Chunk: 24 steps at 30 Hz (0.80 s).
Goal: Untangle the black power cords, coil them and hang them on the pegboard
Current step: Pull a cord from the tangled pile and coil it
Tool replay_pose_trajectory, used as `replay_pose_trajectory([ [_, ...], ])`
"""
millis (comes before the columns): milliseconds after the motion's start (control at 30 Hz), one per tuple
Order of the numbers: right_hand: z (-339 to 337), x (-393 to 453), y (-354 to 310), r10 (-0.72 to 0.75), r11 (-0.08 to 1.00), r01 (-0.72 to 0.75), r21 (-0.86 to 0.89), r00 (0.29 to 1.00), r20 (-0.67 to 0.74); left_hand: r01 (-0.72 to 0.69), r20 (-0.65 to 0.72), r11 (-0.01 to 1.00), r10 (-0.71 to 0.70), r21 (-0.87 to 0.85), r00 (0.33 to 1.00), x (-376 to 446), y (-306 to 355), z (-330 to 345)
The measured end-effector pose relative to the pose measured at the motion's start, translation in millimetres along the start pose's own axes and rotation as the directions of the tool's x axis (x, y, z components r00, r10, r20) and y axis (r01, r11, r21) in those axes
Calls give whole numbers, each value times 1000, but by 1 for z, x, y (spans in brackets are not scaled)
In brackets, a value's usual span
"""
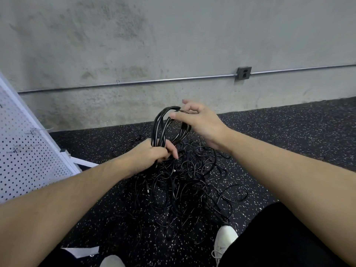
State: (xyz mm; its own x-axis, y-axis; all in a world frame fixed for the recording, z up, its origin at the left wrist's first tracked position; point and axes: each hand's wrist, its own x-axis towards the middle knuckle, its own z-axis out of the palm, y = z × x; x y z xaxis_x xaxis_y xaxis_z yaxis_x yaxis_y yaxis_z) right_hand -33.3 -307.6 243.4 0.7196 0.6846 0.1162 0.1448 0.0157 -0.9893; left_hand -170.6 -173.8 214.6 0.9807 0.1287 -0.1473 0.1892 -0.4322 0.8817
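Observation:
A coil of black power cord (160,126) stands upright above the floor between my hands. My left hand (154,155) grips the bottom of the coil, fingers curled round the gathered loops. My right hand (196,120) holds the coil's top right, with thumb and fingers round a loop. Below them a big tangle of black cords (185,189) lies spread on the speckled floor. The white pegboard (25,155) leans at the left, with metal hooks (34,131) sticking out of it.
A concrete wall with a metal conduit (154,80) and an outlet box (243,73) runs behind the pile. My white shoes (224,239) and black trousers are at the bottom. A white pegboard foot (84,162) lies on the floor by the left.

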Motion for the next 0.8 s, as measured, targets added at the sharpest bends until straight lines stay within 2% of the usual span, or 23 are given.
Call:
replay_pose_trajectory([
  [133, 3, -3, 2, 43, 952, -70, 297, 994, 97, -58, 24, 998, 58, 0, 998, 1, 1, 5],
  [233, 8, -4, 4, 121, 937, -144, 318, 989, 90, -54, 37, 998, 55, -13, 998, 1, -4, 6],
  [400, 22, 1, -3, 142, 870, -127, 476, 990, 4, -2, -56, 987, -7, -158, 998, 3, -4, 6],
  [467, 22, 4, -7, 153, 813, -126, 568, 988, -1, 33, -26, 977, -39, -212, 999, 1, 2, 8],
  [500, 21, 4, -8, 153, 794, -123, 595, 988, 0, 55, 31, 963, -49, -264, 998, 0, 5, 9],
  [567, 19, 5, -6, 160, 769, -126, 626, 987, 2, 131, 146, 909, -79, -395, 986, -2, 9, 11],
  [633, 17, 6, -5, 164, 767, -126, 629, 986, -3, 202, 203, 865, -120, -459, 972, -4, 13, 11],
  [800, 18, 7, -3, 195, 804, -152, 575, 981, -14, 195, 153, 808, -131, -556, 980, -7, 20, 16],
])
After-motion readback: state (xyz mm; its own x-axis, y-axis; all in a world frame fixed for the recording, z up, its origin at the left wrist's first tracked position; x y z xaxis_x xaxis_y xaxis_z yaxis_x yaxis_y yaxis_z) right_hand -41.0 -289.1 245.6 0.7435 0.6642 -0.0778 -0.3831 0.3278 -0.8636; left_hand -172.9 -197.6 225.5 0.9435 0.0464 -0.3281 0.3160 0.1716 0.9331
